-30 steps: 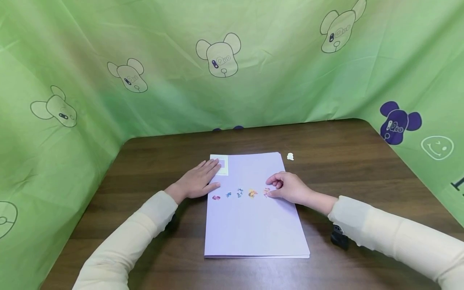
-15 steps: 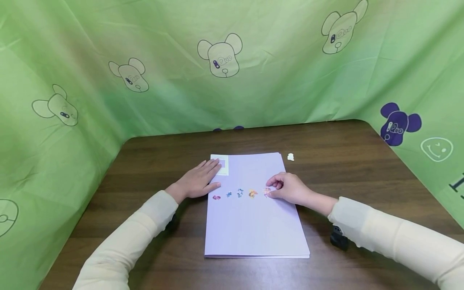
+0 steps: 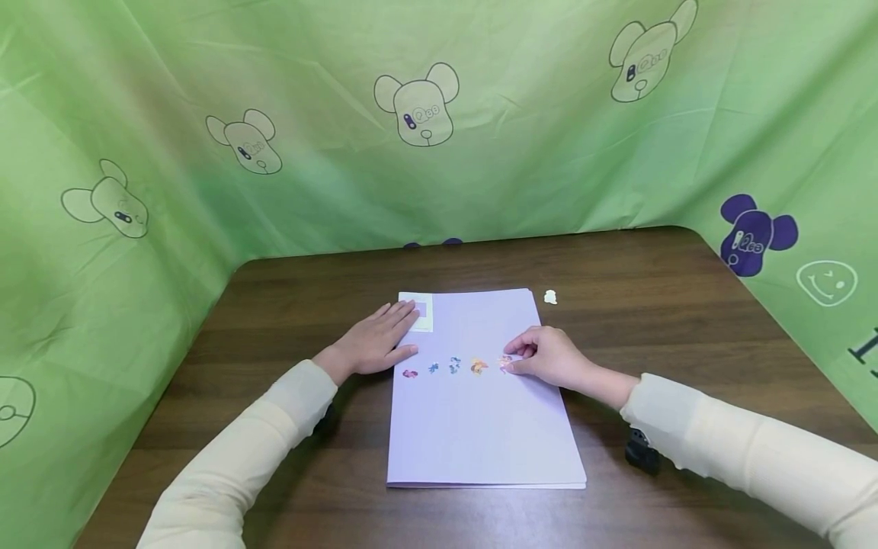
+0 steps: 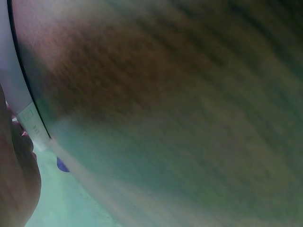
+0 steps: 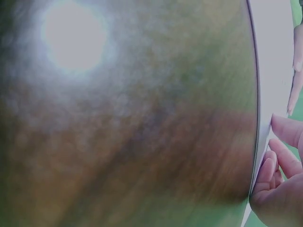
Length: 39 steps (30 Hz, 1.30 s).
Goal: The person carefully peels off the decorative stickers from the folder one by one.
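My left hand [image 3: 373,340] lies flat on the upper left part of a pale lilac folder [image 3: 480,442], fingers over its white label [image 3: 425,314]. A row of small cartoon stickers crosses the folder: a pink one [image 3: 409,374], blue ones [image 3: 455,365] and an orange one [image 3: 479,367]. At the row's right end, my right hand [image 3: 554,358] has its thumb and curled forefinger at a pink-and-yellow sticker [image 3: 504,361], partly hidden by them. In the right wrist view, the right thumb [image 5: 288,130] touches the folder's surface.
A small white cut-out [image 3: 550,296] lies on the brown wooden table [image 3: 309,290], beyond the folder's upper right corner. Green printed cloth [image 3: 329,191] hangs around the table's back and sides. A black wrist device [image 3: 641,451] sits under the right cuff.
Both hands, the folder and the stickers keep their places. Only a slight shift of the head view shows.
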Each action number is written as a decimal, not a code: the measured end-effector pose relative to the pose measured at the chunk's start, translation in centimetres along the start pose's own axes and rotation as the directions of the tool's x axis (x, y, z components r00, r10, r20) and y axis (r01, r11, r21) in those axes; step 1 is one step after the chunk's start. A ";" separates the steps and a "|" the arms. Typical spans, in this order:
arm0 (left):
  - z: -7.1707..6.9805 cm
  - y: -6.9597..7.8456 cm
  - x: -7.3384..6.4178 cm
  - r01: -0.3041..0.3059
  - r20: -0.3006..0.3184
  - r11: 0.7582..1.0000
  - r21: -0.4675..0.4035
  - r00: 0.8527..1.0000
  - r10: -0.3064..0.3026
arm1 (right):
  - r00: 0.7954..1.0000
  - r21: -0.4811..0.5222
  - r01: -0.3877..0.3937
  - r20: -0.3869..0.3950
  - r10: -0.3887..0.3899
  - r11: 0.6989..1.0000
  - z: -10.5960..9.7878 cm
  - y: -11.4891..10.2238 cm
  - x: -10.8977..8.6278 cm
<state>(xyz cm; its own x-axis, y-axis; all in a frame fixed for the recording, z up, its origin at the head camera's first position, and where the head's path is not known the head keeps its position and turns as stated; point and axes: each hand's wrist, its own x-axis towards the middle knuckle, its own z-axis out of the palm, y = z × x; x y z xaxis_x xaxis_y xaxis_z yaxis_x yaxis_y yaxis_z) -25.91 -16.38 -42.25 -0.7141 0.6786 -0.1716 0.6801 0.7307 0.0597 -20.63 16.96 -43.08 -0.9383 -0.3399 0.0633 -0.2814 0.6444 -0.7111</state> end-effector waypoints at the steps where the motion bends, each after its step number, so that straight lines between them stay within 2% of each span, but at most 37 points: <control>1: 0.0 0.0 0.0 0.000 0.000 1.000 0.001 1.000 0.000 | 1.000 0.001 0.002 0.000 -0.002 1.000 0.0 0.0 0.0; 7: 0.0 -0.1 0.0 0.006 0.005 1.000 -0.002 1.000 -0.006 | 1.000 0.002 0.017 0.008 -0.017 1.000 0.1 -0.1 0.0; 17: -0.2 0.1 0.0 0.008 0.010 1.000 0.003 1.000 -0.008 | 0.999 0.019 -0.032 0.003 0.032 0.999 0.1 0.1 0.1; 27: -0.1 0.0 0.1 0.009 0.016 1.000 0.006 1.000 -0.009 | 1.000 -0.008 0.010 -0.017 -0.010 1.000 0.1 -0.1 0.0; 39: -0.1 0.1 0.0 0.007 0.008 1.000 -0.002 1.000 -0.007 | 0.999 0.023 -0.025 0.021 0.024 0.999 0.1 -0.1 0.4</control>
<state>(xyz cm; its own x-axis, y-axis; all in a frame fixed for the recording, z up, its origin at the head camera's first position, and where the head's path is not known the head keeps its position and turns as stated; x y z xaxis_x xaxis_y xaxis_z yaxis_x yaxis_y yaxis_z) -25.91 -16.31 -42.15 -0.7178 0.6726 -0.1798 0.6745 0.7359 0.0600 -20.96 16.73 -43.02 -0.9404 -0.3387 0.0308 -0.2531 0.6364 -0.7287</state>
